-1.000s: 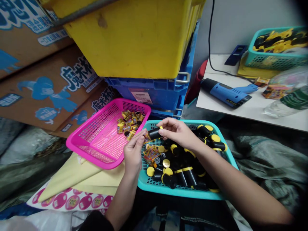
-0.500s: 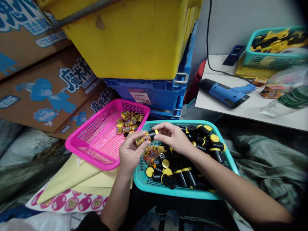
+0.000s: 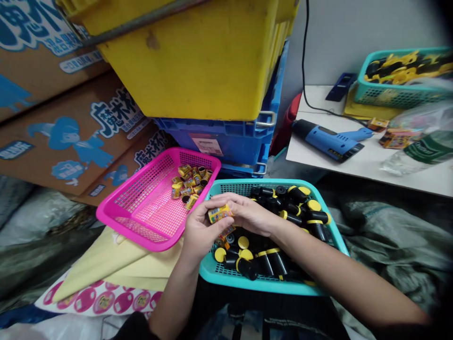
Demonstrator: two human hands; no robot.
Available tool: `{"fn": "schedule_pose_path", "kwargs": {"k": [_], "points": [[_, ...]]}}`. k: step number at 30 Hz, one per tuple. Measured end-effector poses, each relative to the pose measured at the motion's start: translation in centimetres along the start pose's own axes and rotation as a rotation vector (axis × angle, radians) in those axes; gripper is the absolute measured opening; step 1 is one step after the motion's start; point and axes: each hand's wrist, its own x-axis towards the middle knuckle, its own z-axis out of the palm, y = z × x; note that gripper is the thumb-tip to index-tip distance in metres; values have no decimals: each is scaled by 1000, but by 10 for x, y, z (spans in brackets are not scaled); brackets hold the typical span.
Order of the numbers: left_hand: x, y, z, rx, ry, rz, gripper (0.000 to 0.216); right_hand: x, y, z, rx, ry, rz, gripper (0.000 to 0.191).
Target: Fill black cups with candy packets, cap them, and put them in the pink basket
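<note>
My left hand [image 3: 200, 229] and my right hand [image 3: 247, 215] meet over the left end of a teal basket [image 3: 318, 278], their fingers closed together round a small tube with a yellow printed wrap [image 3: 220, 213]. Several black tubes with yellow caps [image 3: 297, 208] fill the teal basket, with a few loose yellow wraps [image 3: 223, 236] under my hands. To the left, a pink basket [image 3: 141, 208] holds several wrapped tubes [image 3: 189, 182] in its far corner.
A yellow crate [image 3: 198, 52] sits on a blue crate [image 3: 226, 137] behind the baskets, with printed cardboard boxes [image 3: 71, 118] on the left. At right, a white table [image 3: 354, 160] bears a blue heat gun [image 3: 327, 139], a bottle [image 3: 421, 151] and another teal basket [image 3: 399, 78]. Sticker sheets [image 3: 102, 295] lie under the pink basket.
The yellow wrap has slid over the black tube, which showed bare a second ago. Both hands have drawn closer together and lower over the teal basket.
</note>
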Motion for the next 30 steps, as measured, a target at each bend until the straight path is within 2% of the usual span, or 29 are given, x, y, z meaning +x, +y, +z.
{"fn": "schedule_pose_path", "kwargs": {"k": [3, 8, 12, 14, 16, 19, 21, 23, 25, 27, 30], "points": [[-2, -5, 0, -51, -64, -7, 28, 0, -1, -1, -23, 5, -27, 41], [-6, -6, 1, -290, -202, -74, 21, 0, -5, -4, -20, -21, -89, 42], [-8, -5, 2, -313, -209, -114, 26, 1, -6, -5, -53, -37, -79, 47], [-7, -3, -2, -278, -176, -111, 28, 2, -8, -7, -117, 10, -84, 49], [-2, 1, -12, -205, -114, -68, 30, 4, -12, -9, -302, 126, -104, 50], [12, 9, -32, -24, 21, 60, 30, 10, -17, -9, -920, 312, -58, 40], [25, 14, -46, 171, 123, 172, 30, 15, -16, -4, -1374, 352, 133, 34], [38, 16, -56, 388, 188, 224, 33, 21, -11, 2, -1662, 325, 385, 42], [48, 14, -62, 593, 235, 190, 40, 25, -4, 7, -1779, 288, 536, 55], [52, 9, -65, 759, 273, 130, 50, 28, 3, 10, -1798, 249, 554, 61], [48, 3, -65, 879, 225, 108, 52, 31, 9, 10, -1774, 223, 536, 44]]}}
